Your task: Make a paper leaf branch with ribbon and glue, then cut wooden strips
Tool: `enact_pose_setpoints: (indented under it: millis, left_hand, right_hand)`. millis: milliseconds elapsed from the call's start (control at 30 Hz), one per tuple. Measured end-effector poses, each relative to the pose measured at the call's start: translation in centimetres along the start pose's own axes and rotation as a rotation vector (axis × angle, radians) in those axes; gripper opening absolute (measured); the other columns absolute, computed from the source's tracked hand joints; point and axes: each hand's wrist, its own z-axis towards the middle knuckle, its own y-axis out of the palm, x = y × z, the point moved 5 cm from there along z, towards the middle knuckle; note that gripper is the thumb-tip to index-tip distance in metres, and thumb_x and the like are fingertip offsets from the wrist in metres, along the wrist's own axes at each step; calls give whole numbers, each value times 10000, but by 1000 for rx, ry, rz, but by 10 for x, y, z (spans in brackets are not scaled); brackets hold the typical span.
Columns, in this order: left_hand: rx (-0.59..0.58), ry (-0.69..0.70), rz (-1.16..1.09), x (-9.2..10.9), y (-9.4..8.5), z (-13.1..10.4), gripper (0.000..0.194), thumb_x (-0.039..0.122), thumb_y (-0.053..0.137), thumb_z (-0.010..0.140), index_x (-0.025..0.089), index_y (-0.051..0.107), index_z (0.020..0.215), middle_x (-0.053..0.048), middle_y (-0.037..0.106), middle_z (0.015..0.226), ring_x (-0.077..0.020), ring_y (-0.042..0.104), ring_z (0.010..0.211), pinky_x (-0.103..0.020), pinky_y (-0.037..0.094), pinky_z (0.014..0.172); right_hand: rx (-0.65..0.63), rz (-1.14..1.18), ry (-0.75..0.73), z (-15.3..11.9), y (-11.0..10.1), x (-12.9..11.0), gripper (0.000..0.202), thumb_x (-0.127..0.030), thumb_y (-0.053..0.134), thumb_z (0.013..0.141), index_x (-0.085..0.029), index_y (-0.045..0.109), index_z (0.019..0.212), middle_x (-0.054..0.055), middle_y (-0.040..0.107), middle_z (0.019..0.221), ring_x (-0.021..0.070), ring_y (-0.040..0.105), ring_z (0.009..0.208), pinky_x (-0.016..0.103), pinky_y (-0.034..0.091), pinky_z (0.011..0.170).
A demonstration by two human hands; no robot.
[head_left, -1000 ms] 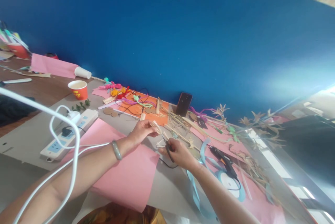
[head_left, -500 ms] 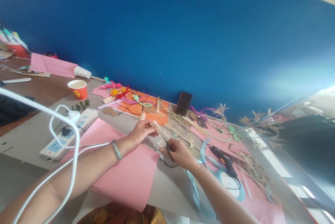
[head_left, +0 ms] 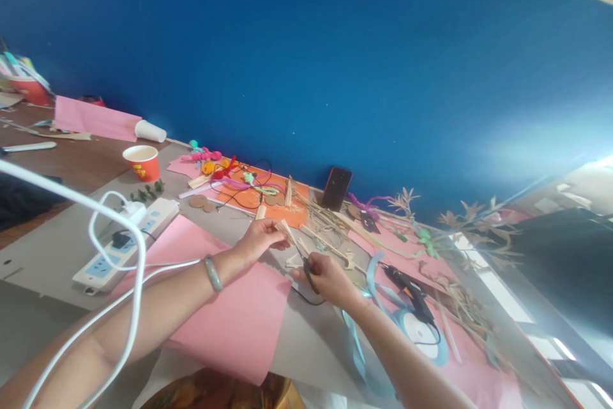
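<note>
Between the thumb and fingers of my left hand (head_left: pixel 262 240) is a small bundle of pale, straw-like strips (head_left: pixel 284 228). My right hand (head_left: pixel 330 278) is closed round the handles of dark scissors (head_left: pixel 309 274), whose blades point up and left to the end of the strips. Whether the blades touch the strips I cannot tell. Under my left wrist, which wears a pale green bangle (head_left: pixel 214 274), lies a sheet of pink paper (head_left: pixel 239 326). More pale strips and dry stalks (head_left: pixel 335 249) lie just beyond my hands.
A power strip (head_left: pixel 103 268) with white cables lies at left, near a red paper cup (head_left: pixel 143 164). A phone (head_left: pixel 336 189) leans against the blue wall. On the right are a hot glue gun (head_left: pixel 412 291), blue ribbon (head_left: pixel 357 345) and dried leaves (head_left: pixel 472 316). Orange paper (head_left: pixel 299 195) lies behind.
</note>
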Motion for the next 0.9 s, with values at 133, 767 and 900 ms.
enact_pose_setpoints:
  millis: [133,767,900]
  left_hand:
    - [-7,-11,6,1,1,-1,226,292,742,643,116,628,727,-73,709,691,-144,660,612,-243,512,615]
    - [17,-72,32,-2,2,-2,253,353,704,690,119,608,708,-75,699,668,-143,662,601,-237,511,597]
    - [6,-120,37,-7,3,-4,235,325,712,672,121,599,692,-67,687,637,-139,655,586,-235,510,591]
  right_hand:
    - [9,24,-5,1,0,5,434,-529,669,663,-208,389,581,-62,405,472,95,335,495,223,235,453]
    - [56,-132,29,-2,-2,9,471,-565,626,695,-213,367,519,-49,396,437,109,338,473,244,246,476]
    - [59,-145,36,-4,-2,11,453,-558,616,706,-209,397,519,-44,415,446,105,334,467,241,242,467]
